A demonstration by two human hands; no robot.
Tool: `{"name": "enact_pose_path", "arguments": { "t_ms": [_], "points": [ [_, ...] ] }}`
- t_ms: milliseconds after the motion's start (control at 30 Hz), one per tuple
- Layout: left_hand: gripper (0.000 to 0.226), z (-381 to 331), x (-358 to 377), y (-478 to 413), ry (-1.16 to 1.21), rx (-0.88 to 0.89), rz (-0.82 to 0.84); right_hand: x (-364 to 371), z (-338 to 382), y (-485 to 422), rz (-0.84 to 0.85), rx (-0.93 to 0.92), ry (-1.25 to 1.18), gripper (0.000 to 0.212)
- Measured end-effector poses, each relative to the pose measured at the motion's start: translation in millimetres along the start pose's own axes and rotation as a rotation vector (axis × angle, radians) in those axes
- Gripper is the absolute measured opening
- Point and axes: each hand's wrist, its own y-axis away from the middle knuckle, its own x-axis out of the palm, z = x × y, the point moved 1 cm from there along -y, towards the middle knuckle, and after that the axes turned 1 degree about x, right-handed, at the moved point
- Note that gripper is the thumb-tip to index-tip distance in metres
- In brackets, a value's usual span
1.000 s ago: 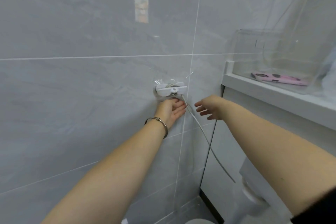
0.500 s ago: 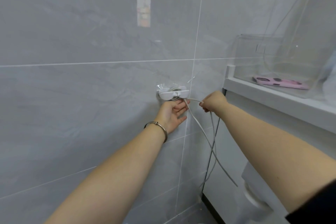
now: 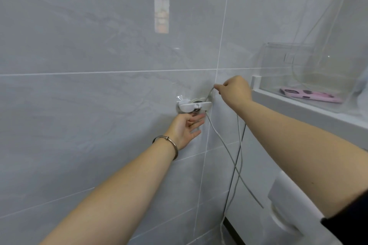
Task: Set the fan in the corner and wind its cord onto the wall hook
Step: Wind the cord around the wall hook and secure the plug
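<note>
Tiled wall [image 3: 99, 115] fills frame; right hand [image 3: 236, 90], centre-right, pinches cord [image 3: 237, 169] just above wall hook [image 3: 195, 105], mid-frame; left hand [image 3: 185, 129], fingers spread, just beneath hook; risks: hard tug could peel hook; slack loops may slip off.

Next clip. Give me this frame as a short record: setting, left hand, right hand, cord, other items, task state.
setting: grey tiled wall, white ledge at right
left hand: fingers straight, just under the wall hook; bracelet on wrist
right hand: pinches the cord above and right of the hook
cord: looped at the hook, two strands hang down
other: clear container on the ledge, pink flat item inside
task state: cord partly on hook, slack left
</note>
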Motion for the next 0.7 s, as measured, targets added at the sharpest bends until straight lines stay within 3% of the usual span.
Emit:
{"name": "enact_pose_path", "arguments": {
  "t_ms": [167,400,567,700],
  "points": [
    [0.026,5,-5,5,-0.204,-0.076,-0.039,-3,29,5,0.151,0.116,-0.313,0.034],
    [0.041,5,5,21,-0.439,-0.034,0.081,-9,46,18,0.573,0.389,-0.855,0.029],
    [0.064,9,25,32,-0.488,-0.027,0.183,-6,49,22,0.63,0.463,-1.052,0.028],
    [0.037,10,33,38,-0.456,-0.024,0.193,-6,48,25,0.641,0.44,-1.028,0.026]
  ]
}}
